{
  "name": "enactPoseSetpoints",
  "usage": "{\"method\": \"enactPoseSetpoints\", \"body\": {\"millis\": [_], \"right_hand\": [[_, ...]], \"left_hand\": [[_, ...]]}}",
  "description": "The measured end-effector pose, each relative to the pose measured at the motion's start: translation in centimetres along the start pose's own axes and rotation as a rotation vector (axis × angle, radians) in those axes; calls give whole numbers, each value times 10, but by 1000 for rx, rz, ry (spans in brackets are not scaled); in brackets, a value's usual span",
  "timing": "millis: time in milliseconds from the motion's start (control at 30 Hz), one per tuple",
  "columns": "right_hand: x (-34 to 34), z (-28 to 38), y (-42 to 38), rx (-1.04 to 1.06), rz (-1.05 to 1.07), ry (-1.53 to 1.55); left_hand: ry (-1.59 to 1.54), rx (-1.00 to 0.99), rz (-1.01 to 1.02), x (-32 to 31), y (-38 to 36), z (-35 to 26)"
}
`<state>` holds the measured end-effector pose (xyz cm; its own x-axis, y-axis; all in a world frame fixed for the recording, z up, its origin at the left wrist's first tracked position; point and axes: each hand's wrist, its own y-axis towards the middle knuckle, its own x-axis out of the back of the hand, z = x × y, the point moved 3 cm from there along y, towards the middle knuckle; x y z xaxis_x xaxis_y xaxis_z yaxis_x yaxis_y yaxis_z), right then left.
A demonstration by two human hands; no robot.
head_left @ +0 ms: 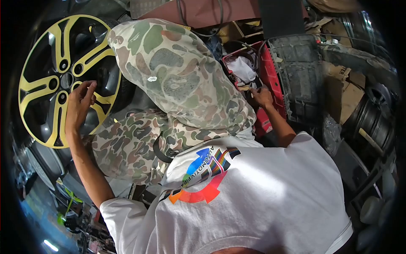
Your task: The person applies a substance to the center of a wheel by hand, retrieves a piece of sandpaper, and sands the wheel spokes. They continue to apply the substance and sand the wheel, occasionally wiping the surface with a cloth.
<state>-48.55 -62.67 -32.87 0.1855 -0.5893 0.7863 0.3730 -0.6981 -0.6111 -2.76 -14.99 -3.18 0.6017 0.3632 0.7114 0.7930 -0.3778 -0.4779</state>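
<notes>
My left hand (81, 103) hovers over the front of a yellow and black alloy wheel (51, 84), just below its centre hole. Its fingers are loosely bent and a little apart, with nothing visible in them. On the other side, my right hand (263, 96) reaches down into a red toolbox (270, 72). Its fingers are closed near a small tan piece, and I cannot tell what they grip. A crumpled white cloth or bag (242, 70) lies in the box just beyond those fingers.
My camouflage-covered knee (169, 63) rises between wheel and toolbox. Right of the box stands a dark ribbed plastic lid or tray (296, 78). Torn cardboard (344, 91) and another dark wheel rim (372, 122) crowd the far right. A cable (182, 17) loops at the top.
</notes>
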Motion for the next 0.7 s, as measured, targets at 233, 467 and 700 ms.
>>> {"method": "enactPoseSetpoints", "body": {"millis": [233, 467, 700], "right_hand": [[-33, -25, 19, 175, -28, 83], [23, -30, -27, -61, 532, 765], [72, 21, -42, 328, 196, 271]], "left_hand": [[74, 2, 57, -7, -2, 0], [125, -26, 85, -9, 5, -3], [121, -43, 78, -9, 6, -12]]}}
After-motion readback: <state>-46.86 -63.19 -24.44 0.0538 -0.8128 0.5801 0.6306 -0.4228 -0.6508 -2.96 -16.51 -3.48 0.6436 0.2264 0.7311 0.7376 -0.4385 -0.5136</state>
